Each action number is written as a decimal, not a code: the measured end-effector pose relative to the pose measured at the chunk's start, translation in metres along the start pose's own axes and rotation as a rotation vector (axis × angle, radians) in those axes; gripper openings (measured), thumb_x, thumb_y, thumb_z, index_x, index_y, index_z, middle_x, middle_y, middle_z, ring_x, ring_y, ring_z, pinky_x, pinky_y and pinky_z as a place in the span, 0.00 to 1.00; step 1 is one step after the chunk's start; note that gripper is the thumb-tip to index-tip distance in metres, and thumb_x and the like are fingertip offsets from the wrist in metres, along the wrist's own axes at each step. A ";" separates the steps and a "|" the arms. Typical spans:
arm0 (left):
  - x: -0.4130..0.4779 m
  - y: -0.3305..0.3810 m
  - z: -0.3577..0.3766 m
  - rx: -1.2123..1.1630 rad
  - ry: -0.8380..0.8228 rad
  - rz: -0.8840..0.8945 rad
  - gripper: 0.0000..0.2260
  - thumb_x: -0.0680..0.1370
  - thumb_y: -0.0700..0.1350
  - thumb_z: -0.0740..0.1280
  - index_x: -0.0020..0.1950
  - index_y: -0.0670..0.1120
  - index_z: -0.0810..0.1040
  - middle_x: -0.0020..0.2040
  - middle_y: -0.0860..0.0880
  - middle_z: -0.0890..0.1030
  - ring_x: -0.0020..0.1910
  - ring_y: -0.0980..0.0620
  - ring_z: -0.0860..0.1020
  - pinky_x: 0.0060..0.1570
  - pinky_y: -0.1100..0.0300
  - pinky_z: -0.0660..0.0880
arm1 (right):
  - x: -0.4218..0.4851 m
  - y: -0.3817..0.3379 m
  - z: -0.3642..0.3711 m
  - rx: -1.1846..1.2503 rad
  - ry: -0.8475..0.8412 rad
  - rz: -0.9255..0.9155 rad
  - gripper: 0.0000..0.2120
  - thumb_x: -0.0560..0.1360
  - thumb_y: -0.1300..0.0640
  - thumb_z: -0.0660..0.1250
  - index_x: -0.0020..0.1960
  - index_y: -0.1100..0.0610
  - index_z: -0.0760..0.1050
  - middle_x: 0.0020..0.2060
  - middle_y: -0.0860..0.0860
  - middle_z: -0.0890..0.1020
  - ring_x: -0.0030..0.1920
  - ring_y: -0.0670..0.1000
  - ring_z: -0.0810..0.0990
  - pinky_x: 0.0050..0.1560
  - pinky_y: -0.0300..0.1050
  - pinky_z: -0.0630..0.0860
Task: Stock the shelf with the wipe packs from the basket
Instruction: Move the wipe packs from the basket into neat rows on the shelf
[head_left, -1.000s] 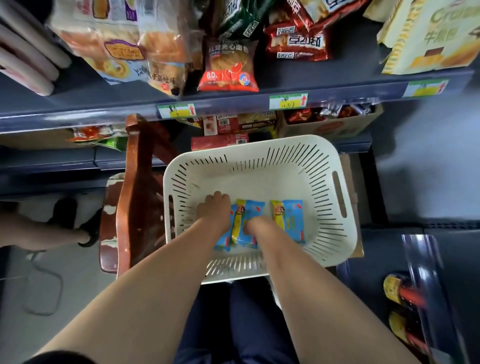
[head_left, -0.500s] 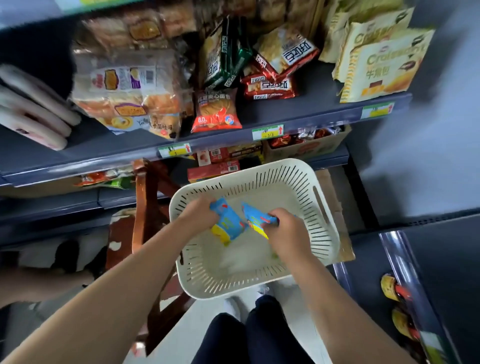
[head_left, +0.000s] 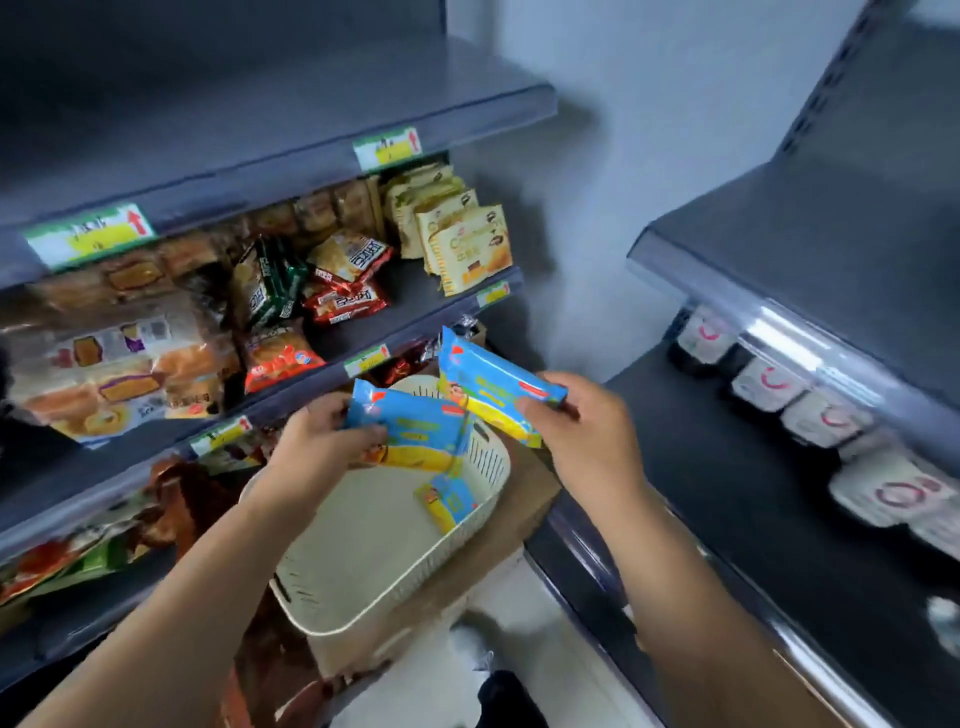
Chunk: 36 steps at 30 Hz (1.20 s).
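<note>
My left hand (head_left: 317, 447) grips a blue and yellow wipe pack (head_left: 415, 431) above the cream slotted basket (head_left: 374, 561). My right hand (head_left: 587, 431) holds a second blue and yellow wipe pack (head_left: 493, 387), raised a little higher and to the right. A third wipe pack (head_left: 449, 501) lies inside the basket against its right wall. The dark grey shelf (head_left: 779, 509) on the right has a bare stretch close to my right hand.
Snack bags (head_left: 280, 358) and bread packs (head_left: 114, 374) fill the left shelves. White packs with red rings (head_left: 810, 415) line the back of the right shelf. The basket rests on a cardboard box (head_left: 467, 566). A light wall (head_left: 597, 182) stands between the two shelf units.
Both hands have lifted a wipe pack each out of the basket and raised them. My view has swung up and to the right, bringing the right shelf into sight.
</note>
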<state>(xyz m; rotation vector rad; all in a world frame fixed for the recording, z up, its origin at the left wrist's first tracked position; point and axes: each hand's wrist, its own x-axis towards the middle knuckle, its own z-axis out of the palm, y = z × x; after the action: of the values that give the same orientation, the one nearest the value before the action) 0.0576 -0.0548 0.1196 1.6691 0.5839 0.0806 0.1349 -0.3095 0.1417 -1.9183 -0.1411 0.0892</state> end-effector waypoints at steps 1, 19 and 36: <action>-0.010 0.010 0.007 -0.025 -0.032 0.018 0.09 0.76 0.32 0.73 0.55 0.36 0.81 0.50 0.34 0.85 0.41 0.46 0.83 0.42 0.54 0.81 | -0.012 -0.007 -0.015 -0.018 0.055 -0.023 0.07 0.74 0.56 0.75 0.52 0.49 0.84 0.41 0.47 0.86 0.41 0.46 0.84 0.43 0.47 0.80; -0.190 0.170 0.269 -0.149 -0.677 0.310 0.11 0.71 0.34 0.76 0.53 0.40 0.83 0.45 0.45 0.87 0.39 0.50 0.83 0.38 0.62 0.78 | -0.225 -0.070 -0.320 -0.114 0.706 -0.218 0.08 0.77 0.58 0.73 0.52 0.46 0.83 0.44 0.38 0.85 0.44 0.44 0.84 0.45 0.41 0.78; -0.380 0.211 0.555 -0.157 -0.830 0.445 0.07 0.74 0.31 0.75 0.50 0.40 0.84 0.46 0.46 0.88 0.40 0.55 0.85 0.39 0.65 0.79 | -0.374 -0.021 -0.586 -0.302 1.038 -0.206 0.09 0.77 0.54 0.74 0.53 0.41 0.81 0.45 0.36 0.85 0.43 0.44 0.83 0.44 0.36 0.78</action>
<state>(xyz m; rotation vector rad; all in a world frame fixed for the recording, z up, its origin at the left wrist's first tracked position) 0.0056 -0.7306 0.3135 1.4837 -0.4099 -0.2334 -0.1596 -0.9003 0.3614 -2.0001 0.3663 -1.1003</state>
